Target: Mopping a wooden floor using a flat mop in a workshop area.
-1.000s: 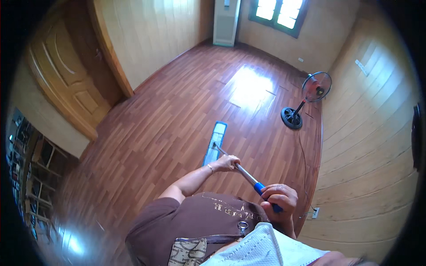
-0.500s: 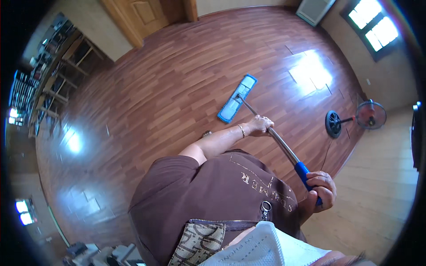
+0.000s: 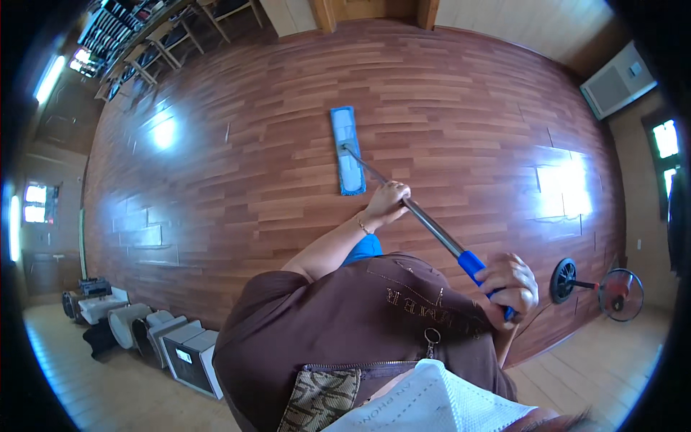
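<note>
A flat mop [image 3: 348,162] with a blue-edged rectangular head lies on the wood-plank floor [image 3: 281,144], its metal pole slanting up toward me. My left hand [image 3: 388,202] is closed around the lower part of the pole [image 3: 436,229], a bracelet on its wrist. At the pole's top end, my right hand [image 3: 509,285] grips the blue handle [image 3: 471,265], whose tip sticks out below the fingers. The mop head points away from me, nearly straight ahead, slightly left of my left hand.
A red-and-black standing fan [image 3: 565,281] is at the right, its cord trailing on the floor. Several boxes and bins [image 3: 191,353] stand at the lower left. Chairs [image 3: 147,61] line the far left, a doorway [image 3: 374,9] the far wall, and a white appliance [image 3: 619,79] the far right.
My view has turned left, so the fan and window sit farther right and lower. The mop head has swung left and now stands nearly straight. Both hands keep their hold.
</note>
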